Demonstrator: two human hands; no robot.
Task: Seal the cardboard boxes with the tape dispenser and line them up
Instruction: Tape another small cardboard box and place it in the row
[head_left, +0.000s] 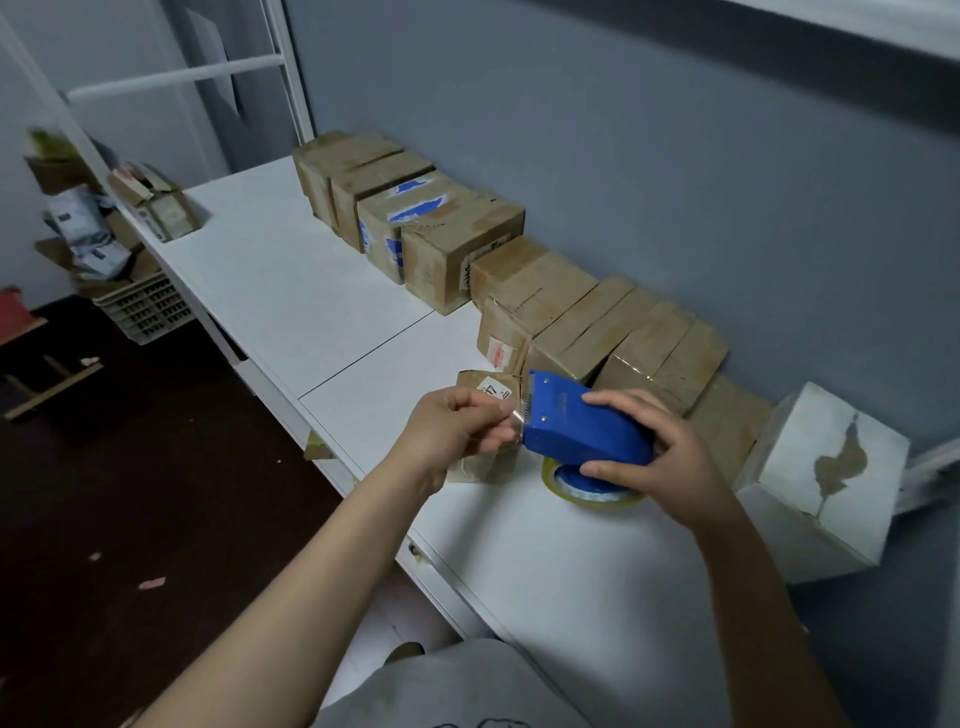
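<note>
Pinching the free end of the clear tape (511, 422) between thumb and fingertips, the left hand (457, 423) sits right at the toothed blade of the blue tape dispenser (582, 426). The right hand (662, 457) grips the dispenser's body, fingers over the top and thumb beneath, and the tape roll (589, 493) hangs low over the white worktop (291, 280); whether it touches cannot be told. The small cardboard box (475, 382) to be sealed lies on the worktop under the left hand, largely hidden, so its flaps cannot be judged. Neither hand holds it. The likeliest trouble is the tape itself: so short a tab can slip from the pinch and snap back onto the roll, or fold and stick to the fingers. Fingertips this near the teeth may get nicked if the pull is jerky. With the box unheld, dragging tape across it may slide or tip it, laying the strip crooked or off the seam. A wide sweep of the dispenser could also nudge the row of boxes (519, 270) along the wall just behind, or the white box (821, 478) near the right hand, spoiling the line.
</note>
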